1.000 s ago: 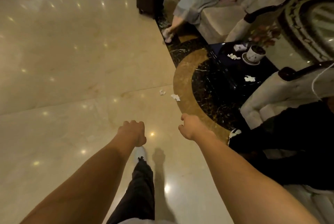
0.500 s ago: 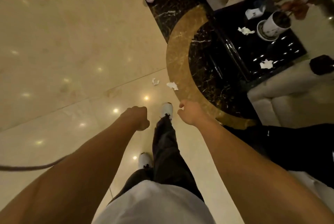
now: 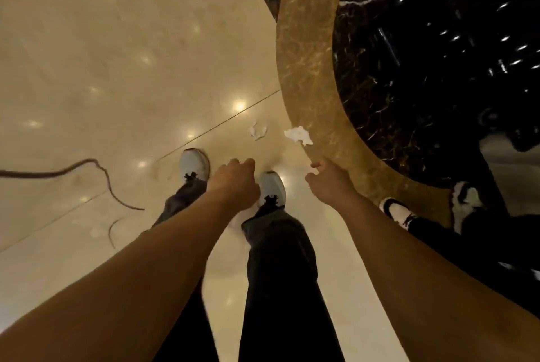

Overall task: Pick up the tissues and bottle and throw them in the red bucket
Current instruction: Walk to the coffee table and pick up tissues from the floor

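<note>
Head view: two tissues (image 3: 298, 135) lie on the floor (image 3: 117, 69) beside its brown marble band — right hand (image 3: 328, 180) half-spread, left hand (image 3: 235, 179) curled empty; bend low, pinch each crumple.

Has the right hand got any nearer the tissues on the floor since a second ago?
Yes. The right hand now reaches just short of the tissue on the brown marble band.

floor (image 3: 117, 40): beige, glossy | inlay (image 3: 309, 48): brown arc | cord (image 3: 87, 167) (possibly a strap)
</note>
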{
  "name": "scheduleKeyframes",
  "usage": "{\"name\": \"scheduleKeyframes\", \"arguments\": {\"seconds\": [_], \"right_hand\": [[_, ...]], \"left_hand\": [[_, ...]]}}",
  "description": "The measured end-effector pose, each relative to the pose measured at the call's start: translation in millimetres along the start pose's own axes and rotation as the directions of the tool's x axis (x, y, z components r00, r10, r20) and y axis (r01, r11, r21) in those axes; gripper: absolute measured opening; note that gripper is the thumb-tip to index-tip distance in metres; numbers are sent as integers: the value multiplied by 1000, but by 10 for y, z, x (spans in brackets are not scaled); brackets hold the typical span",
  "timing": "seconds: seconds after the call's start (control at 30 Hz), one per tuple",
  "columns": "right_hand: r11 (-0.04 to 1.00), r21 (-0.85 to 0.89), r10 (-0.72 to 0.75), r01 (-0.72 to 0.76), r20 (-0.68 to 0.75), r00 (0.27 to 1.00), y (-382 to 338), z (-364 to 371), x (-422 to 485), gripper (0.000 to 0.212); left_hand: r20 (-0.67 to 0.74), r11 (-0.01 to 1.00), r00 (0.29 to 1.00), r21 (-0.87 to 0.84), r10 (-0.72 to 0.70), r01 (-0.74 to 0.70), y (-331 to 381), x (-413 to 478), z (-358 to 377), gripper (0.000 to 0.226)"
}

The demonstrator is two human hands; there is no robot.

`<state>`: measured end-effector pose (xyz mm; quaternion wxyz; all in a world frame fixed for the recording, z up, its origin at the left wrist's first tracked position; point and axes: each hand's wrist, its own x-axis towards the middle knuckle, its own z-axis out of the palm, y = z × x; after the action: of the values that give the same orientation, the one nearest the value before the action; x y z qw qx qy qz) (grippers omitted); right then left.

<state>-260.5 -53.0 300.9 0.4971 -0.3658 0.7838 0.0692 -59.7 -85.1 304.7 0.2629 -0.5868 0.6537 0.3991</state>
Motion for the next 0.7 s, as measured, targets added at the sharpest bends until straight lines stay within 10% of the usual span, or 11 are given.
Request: {"name": "scheduleKeyframes", "arguments": {"seconds": [0.4,0.7], "right_hand": [[985,125,123,-117,-40,992,581,1280,3478,61],[966,249,123,-73,-191,974,541,1494,4022,29]], "left_hand": [[-30,972,984,163,178,-171,-735,3582,1517,86],[34,855,888,254,459,-452,-721,4273,1345,30]]}}
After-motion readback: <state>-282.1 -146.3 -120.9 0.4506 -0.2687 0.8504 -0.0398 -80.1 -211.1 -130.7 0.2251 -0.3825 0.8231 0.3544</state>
